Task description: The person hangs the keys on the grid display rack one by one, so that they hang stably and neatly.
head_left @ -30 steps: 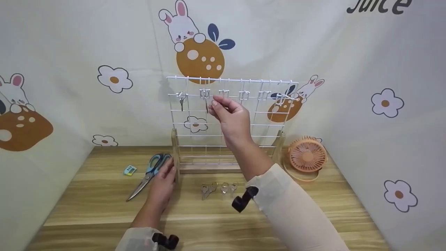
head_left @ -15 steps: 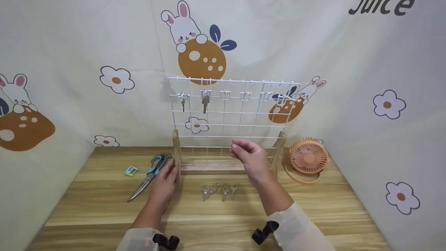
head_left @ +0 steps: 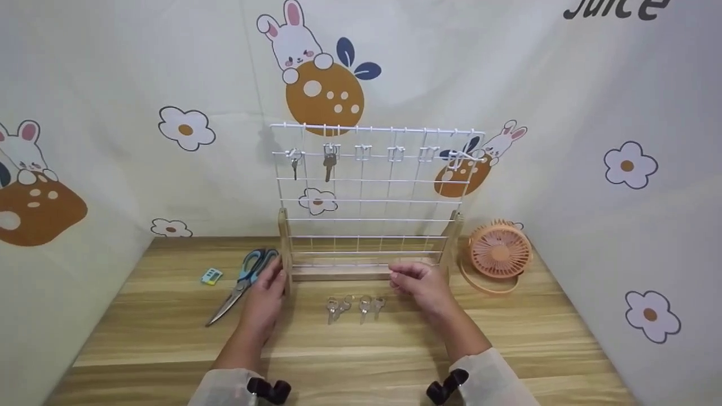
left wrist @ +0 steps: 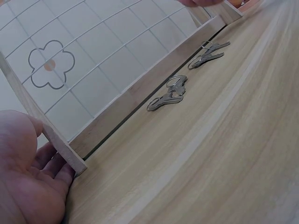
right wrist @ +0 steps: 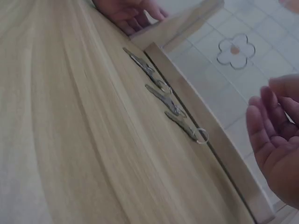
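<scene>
Four keys [head_left: 365, 305] lie in front of the rack [head_left: 338, 277]. The left hand [head_left: 265, 294], fingers slightly bent, touches its leg [head_left: 285, 242]; the right hand [head_left: 423, 285] has loosely bent fingers, pinching nothing. I'd lift just one key gently.

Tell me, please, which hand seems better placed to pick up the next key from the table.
Probably the right hand: it appears free and hovers near the loose keys, whereas the left hand rests against the wooden post.

Pale cream long sleeves [head_left: 501, 376], slightly sheer-looking; black, rounded-ended wrist devices [head_left: 269, 390] at both cuffs; bare hands [head_left: 424, 286].
</scene>
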Tool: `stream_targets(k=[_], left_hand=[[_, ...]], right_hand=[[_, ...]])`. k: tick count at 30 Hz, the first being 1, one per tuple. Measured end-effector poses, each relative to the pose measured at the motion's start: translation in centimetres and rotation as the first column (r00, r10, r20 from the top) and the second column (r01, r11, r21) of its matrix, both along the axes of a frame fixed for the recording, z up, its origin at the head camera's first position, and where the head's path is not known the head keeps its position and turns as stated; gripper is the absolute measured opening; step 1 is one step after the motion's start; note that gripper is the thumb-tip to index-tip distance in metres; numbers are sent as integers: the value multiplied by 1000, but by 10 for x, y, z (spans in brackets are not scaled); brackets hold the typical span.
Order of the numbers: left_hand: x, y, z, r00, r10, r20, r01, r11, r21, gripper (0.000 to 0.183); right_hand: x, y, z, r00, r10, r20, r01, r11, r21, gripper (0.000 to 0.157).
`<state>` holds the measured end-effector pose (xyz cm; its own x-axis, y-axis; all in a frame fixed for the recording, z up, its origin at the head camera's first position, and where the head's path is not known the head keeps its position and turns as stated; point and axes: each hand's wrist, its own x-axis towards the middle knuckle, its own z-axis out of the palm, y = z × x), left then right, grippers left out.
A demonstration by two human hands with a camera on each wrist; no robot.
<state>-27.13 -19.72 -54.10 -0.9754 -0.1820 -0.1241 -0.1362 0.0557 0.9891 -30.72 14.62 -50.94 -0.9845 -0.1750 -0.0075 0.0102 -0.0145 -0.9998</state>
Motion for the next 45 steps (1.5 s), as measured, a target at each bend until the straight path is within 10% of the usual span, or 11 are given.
stream_targets(k=[13,20,34,38,45], left_hand=[[0,0,0,1000,8,21,-8,1000,-9,53],[1,0,0,999,-5,-32,5,1000,-17,55],[1,-1,2,1000,1,15,0,1000,-29,53],[2,-1,2,1000,1,18,0,999,-48,53],[0,0,2,1000,-7,-4,7,1000,-29,54]], right_hand=[[-3,3,-30,997,69,15,-71,984,161,32],[-4,4,-36,979,161,-122,-92,893,440,25],[-2,3,-33,966,178,-190,-33,809,587,12],[-4,4,-35,973,152,-177,-31,835,550,12],[-7,3,-28,997,30,-68,-16,981,194,23]])
